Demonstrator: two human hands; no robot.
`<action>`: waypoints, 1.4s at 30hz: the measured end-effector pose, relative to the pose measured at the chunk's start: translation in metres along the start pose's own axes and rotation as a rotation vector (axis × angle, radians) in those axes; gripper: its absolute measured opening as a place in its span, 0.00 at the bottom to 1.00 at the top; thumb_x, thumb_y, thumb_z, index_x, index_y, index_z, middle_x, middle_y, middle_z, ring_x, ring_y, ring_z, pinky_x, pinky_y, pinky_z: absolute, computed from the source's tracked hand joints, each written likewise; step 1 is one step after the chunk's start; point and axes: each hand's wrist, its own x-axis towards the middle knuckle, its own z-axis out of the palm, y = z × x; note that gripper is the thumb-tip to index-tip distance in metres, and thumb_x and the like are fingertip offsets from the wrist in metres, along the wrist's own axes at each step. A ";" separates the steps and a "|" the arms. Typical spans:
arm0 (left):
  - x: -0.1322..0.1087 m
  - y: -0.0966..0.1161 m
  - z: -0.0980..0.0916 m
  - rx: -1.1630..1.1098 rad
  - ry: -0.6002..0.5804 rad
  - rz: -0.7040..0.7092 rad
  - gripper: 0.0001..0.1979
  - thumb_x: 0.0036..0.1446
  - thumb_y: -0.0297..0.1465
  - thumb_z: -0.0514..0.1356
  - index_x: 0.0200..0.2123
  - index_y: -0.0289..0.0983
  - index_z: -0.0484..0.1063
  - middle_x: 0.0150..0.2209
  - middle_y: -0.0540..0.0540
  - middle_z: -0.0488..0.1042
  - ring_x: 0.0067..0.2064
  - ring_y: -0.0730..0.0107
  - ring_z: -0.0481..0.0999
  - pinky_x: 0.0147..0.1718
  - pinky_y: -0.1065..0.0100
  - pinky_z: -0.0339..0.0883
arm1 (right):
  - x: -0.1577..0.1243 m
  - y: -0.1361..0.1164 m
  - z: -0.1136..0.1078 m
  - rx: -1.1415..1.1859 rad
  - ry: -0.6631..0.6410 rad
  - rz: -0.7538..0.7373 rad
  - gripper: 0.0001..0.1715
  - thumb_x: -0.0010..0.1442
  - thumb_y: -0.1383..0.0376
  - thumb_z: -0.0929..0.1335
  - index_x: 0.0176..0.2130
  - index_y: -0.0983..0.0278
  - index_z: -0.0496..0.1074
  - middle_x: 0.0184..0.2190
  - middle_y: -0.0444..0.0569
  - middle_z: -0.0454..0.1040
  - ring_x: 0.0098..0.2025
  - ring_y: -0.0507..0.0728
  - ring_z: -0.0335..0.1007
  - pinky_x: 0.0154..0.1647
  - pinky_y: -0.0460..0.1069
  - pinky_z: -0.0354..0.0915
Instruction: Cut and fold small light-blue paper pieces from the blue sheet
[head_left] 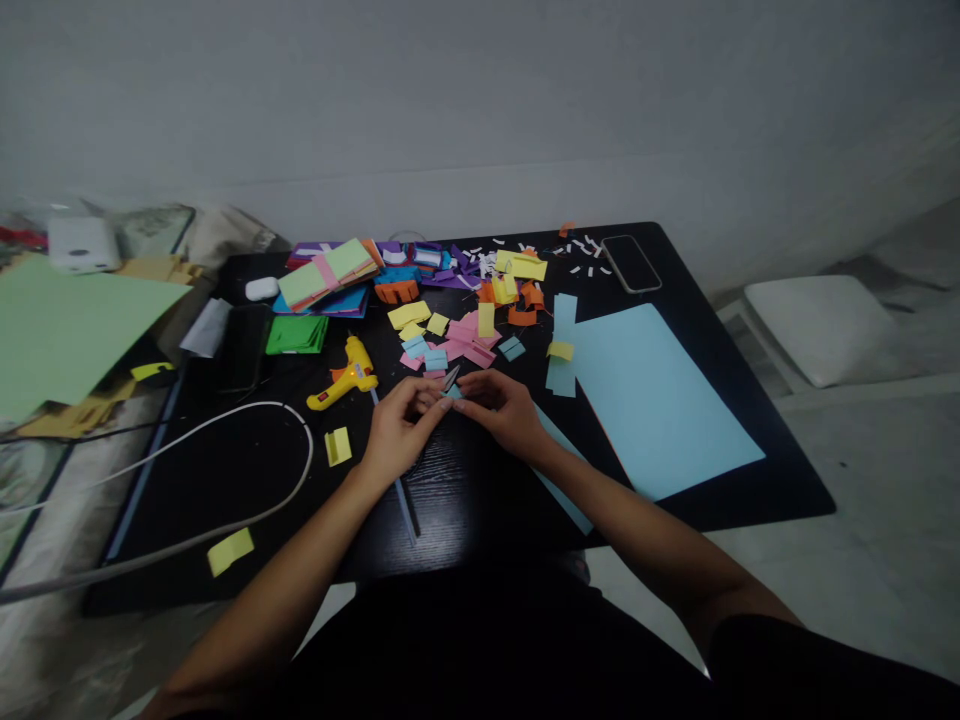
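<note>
My left hand (403, 420) and my right hand (504, 412) meet over the middle of the black table. Both are closed, fingertips pinching a small light blue piece of paper (454, 392) between them. A thin grey pointed thing (451, 376), perhaps a blade, pokes up between the fingers; which hand holds it I cannot tell. Just beyond lie pink paper pieces (474, 338), folded blue pieces (435, 359) and yellow pieces (409, 314). Left of my left hand rests a yellow glue gun (346, 377), its stick (405, 510) partly hidden under my wrist.
A large light blue sheet (660, 400) and a narrow blue strip (562, 470) lie at right. A phone (631, 264) is at the back right, near white scraps. Stacked coloured paper (330, 275) stands back left. A white cable (311, 440) loops across the left side.
</note>
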 end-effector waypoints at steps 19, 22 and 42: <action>0.005 0.006 -0.003 -0.202 -0.155 -0.134 0.17 0.58 0.45 0.67 0.36 0.36 0.76 0.25 0.50 0.75 0.25 0.72 0.74 0.27 0.70 0.70 | 0.005 -0.008 -0.003 0.279 -0.123 0.253 0.20 0.44 0.60 0.82 0.36 0.64 0.79 0.32 0.42 0.79 0.33 0.52 0.75 0.40 0.49 0.73; 0.006 0.009 -0.003 -0.247 -0.168 -0.151 0.18 0.57 0.46 0.68 0.35 0.36 0.76 0.25 0.49 0.75 0.25 0.72 0.73 0.26 0.70 0.71 | 0.006 -0.008 -0.005 0.334 -0.142 0.309 0.20 0.43 0.61 0.82 0.35 0.64 0.79 0.31 0.42 0.79 0.32 0.50 0.75 0.39 0.48 0.72; 0.006 0.011 -0.005 -0.199 -0.156 -0.118 0.15 0.57 0.44 0.68 0.34 0.37 0.78 0.25 0.49 0.76 0.24 0.72 0.73 0.24 0.71 0.69 | 0.006 -0.008 -0.004 0.407 -0.165 0.377 0.19 0.42 0.61 0.83 0.34 0.64 0.80 0.30 0.43 0.80 0.32 0.51 0.75 0.37 0.47 0.73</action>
